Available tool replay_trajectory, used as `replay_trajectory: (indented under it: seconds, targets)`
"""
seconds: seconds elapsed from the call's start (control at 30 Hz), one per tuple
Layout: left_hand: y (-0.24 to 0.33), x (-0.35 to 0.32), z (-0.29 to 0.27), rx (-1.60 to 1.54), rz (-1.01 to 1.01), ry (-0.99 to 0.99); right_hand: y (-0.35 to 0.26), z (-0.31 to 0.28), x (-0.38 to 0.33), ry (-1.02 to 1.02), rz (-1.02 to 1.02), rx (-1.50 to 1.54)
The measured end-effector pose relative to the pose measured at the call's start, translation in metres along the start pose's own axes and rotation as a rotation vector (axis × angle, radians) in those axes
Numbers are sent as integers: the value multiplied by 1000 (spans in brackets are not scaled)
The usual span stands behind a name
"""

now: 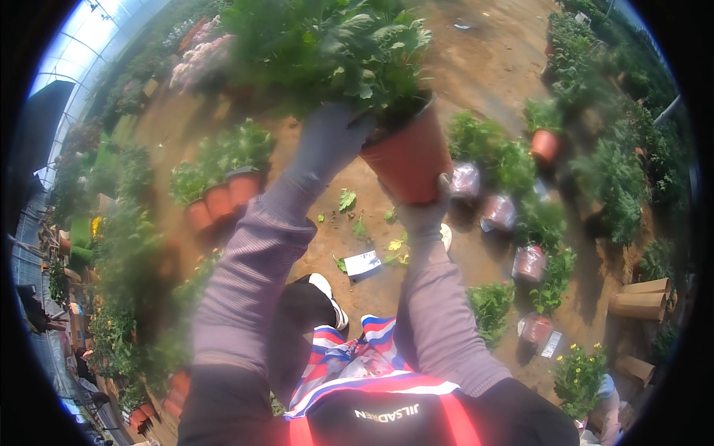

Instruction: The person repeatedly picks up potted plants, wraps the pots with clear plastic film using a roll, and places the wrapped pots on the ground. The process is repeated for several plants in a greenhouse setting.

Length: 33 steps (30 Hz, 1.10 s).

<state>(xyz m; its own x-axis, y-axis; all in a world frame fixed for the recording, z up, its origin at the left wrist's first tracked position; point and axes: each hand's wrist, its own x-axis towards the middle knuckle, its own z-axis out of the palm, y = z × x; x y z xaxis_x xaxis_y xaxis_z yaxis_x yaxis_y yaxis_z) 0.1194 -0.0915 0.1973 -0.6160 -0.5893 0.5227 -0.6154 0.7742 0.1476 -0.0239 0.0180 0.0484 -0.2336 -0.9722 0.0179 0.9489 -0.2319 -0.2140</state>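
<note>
Both hands are working on one pot, holding it up above the dirt floor (476, 59) in front of the body. The right hand (422, 212) is gripping the reddish-brown pot (413, 160) low down, thumb showing on the near side; probably it's taking the weight from underneath. The left hand (331, 134), gloved, is reaching in at the rim under the leafy plant (364, 56); its fingers are hiding in leaves, so can't tell whether they're pinching the rim, holding stems or just steadying. The pot is leaning a bit, leaves pointing away from the wearer, likely keeping the rim within the left hand's reach.

On the floor below, a white card (363, 263) is lying among loose leaves (347, 199). Three pots (218, 199) are standing close together at left, maybe grouped to save space. At right, shiny-wrapped pots (529, 263) are sitting in a rough line, apparently leaving the middle bare for the feet; the wrapping is likely protecting them. Another person's hand (606, 386) is showing at lower right, beside yellow flowers (584, 364).
</note>
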Motion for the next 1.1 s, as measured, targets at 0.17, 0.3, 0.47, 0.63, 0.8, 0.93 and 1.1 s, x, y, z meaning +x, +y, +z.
replay_trajectory:
  seconds: [0.17,0.3,0.47,0.63,0.8,0.93,1.1]
  targets:
    - [-4,25,22,87,-162,-375,1,2,-3,-22,-28,-58]
    - [-5,29,48,-177,-61,277,1,7,-5,21,-58,-116]
    - [-1,26,52,-167,45,299,1,8,-3,12,-35,-42]
    - [-3,25,46,-214,142,216,-1,4,0,43,-45,-84]
    - [-11,29,56,139,264,226,-4,2,0,45,-29,-47]
    - [-19,27,39,558,548,178,-4,4,-1,62,-23,-48]
    - [-35,-3,-21,292,-8,-266,-8,9,2,147,-59,2]
